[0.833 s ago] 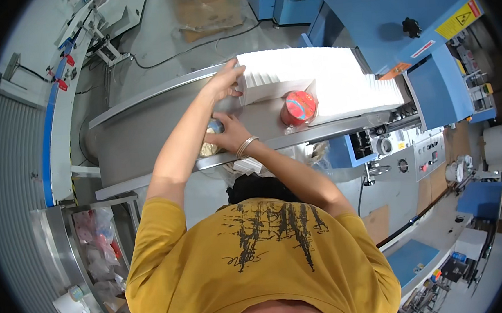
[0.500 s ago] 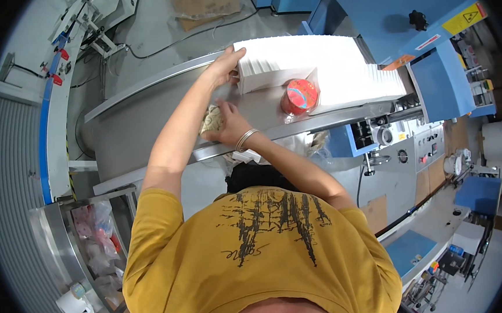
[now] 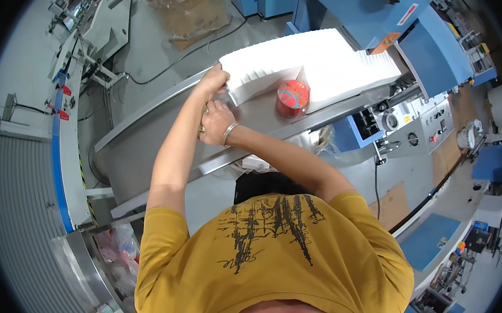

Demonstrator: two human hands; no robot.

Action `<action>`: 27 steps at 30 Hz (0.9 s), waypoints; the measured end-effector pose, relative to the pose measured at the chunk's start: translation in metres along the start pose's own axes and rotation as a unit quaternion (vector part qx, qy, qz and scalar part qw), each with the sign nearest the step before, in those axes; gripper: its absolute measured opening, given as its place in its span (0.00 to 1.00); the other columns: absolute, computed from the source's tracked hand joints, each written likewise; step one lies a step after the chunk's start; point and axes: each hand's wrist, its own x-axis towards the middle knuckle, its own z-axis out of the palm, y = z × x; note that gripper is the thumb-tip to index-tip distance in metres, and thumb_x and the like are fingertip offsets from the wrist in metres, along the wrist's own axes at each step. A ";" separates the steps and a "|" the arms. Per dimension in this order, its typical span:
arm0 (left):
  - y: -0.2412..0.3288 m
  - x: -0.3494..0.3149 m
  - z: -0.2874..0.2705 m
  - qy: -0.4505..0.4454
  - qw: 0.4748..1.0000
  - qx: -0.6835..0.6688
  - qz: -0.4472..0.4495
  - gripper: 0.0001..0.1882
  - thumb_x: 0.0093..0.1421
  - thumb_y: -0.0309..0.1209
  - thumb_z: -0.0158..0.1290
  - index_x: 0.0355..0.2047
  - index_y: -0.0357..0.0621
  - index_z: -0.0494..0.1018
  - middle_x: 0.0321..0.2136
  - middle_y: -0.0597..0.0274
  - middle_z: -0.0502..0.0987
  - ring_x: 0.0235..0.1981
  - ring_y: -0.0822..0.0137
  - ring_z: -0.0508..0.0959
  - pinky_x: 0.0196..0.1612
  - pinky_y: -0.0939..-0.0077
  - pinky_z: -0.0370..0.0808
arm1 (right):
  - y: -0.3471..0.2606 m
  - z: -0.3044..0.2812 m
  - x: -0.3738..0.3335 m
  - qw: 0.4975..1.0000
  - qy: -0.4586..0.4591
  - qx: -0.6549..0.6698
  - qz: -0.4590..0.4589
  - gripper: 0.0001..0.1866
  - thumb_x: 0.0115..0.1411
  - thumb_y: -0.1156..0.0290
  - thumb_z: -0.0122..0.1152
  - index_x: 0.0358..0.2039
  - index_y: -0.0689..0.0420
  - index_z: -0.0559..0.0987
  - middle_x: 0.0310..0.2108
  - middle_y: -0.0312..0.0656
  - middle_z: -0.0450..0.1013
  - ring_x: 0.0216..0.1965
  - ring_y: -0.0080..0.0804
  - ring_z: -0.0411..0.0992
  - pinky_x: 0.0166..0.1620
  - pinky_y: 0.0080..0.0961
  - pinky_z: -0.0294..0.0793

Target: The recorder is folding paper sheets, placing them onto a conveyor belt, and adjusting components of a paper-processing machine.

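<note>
My left hand (image 3: 215,80) is at the left end of a long row of white sheets (image 3: 290,52) standing packed on edge. Its fingers are curled in against that end, and whatever they pinch is hidden. Just below, my right hand (image 3: 217,124) is closed, tucked against my left forearm. A sliver of a small cream, dark-lined piece (image 3: 202,128) shows at its fingers; most of it is covered. Both hands are over the grey metal trough (image 3: 157,142). To their right, a red cylinder (image 3: 293,99) with a blue mark on top stands against the row.
Raised metal rails (image 3: 148,108) edge the trough. A blue machine (image 3: 363,9) with a warning label stands at its right end. On the left are a white frame (image 3: 77,168) and an open metal bin (image 3: 87,264) of plastic scraps. A cable (image 3: 158,81) crosses the floor.
My right hand has moved up and left, closer to my left hand, and the cream piece is now mostly covered. My left fingers have curled in. The whole view has turned slightly.
</note>
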 end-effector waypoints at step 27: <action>0.005 -0.016 -0.010 0.056 0.969 0.239 0.037 0.29 0.62 0.50 0.43 0.48 0.34 0.69 0.40 0.51 0.75 0.38 0.64 0.73 0.43 0.69 0.69 | 0.020 0.005 0.029 0.958 0.002 -0.284 -0.034 0.18 0.57 0.66 0.49 0.49 0.51 0.75 0.51 0.38 0.70 0.56 0.36 0.62 0.52 0.41 0.56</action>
